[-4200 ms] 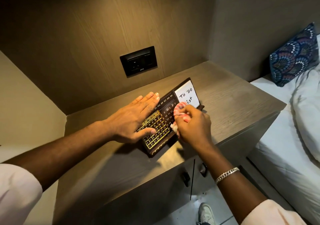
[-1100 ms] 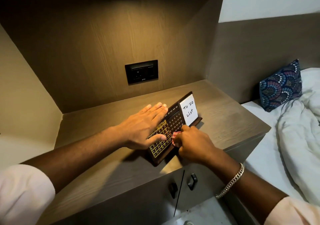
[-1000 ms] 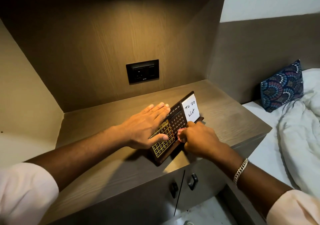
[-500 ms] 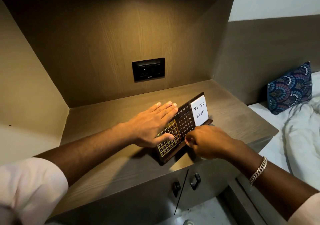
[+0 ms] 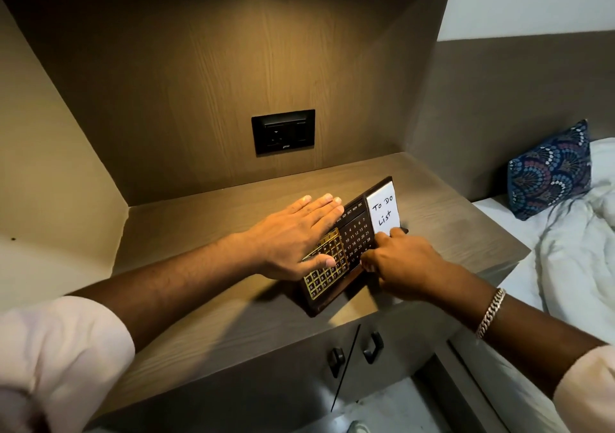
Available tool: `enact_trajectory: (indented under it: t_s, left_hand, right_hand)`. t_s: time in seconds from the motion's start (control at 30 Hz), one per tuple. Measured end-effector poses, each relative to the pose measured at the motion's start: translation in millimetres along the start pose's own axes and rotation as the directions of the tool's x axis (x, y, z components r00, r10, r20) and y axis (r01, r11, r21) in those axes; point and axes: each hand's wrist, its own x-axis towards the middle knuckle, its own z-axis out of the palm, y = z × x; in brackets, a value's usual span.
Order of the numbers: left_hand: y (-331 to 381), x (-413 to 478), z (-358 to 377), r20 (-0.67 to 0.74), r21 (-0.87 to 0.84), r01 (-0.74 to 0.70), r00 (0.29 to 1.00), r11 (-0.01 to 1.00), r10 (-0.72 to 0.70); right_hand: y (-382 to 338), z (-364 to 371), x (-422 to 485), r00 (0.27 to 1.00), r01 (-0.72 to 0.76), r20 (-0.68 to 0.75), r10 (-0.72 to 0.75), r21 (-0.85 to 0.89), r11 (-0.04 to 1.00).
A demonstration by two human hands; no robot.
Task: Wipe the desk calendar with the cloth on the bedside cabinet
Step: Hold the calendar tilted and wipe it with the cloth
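Note:
A dark brown desk calendar [image 5: 356,233] leans back near the front edge of the wooden bedside cabinet [image 5: 206,223]. It has a gold number grid, dark date tiles and a white "To Do List" card [image 5: 384,213]. My left hand [image 5: 293,243] lies flat over its top left part, thumb across the gold grid. My right hand [image 5: 402,263] is closed against the calendar's lower right face, below the card. A small pale bit of the cloth [image 5: 370,268] shows at the fingers; the rest is hidden inside the fist.
A black socket plate [image 5: 283,132] sits on the wooden back wall. Two dark door handles [image 5: 354,354] are under the cabinet top. A bed with white sheets [image 5: 579,253] and a patterned blue cushion [image 5: 549,169] lies to the right.
My right hand with the cloth has slid rightwards along the calendar's lower face to below the white card. My left hand has stayed flat on the calendar. The view has tilted a little.

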Motion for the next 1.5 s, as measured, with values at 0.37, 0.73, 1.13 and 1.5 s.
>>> enact_trajectory:
  t_s: [0.37, 0.73, 1.13, 1.5]
  left_hand:
    - [1, 1, -1, 0.012, -0.002, -0.002, 1.0, 1.0, 0.002]
    - [4, 2, -1, -0.007, -0.009, 0.007, 1.0, 1.0, -0.007]
    - [3, 1, 1, -0.029, -0.011, -0.021, 0.999, 1.0, 0.02]
    - [1, 0, -1, -0.028, -0.011, 0.02, 0.999, 1.0, -0.02]
  right_hand:
    - [-16, 15, -8, 0.994, -0.084, -0.055, 0.096, 0.179, 0.98]
    - [-25, 18, -3, 0.962, -0.248, 0.01, 0.272, 0.439, 0.864]
    - [-52, 18, 14, 0.642, -0.133, -0.179, 0.745, 0.932, 0.338]
    - [48, 21, -12, 0.678, 0.0, -0.008, 0.735, 1.0, 0.011]
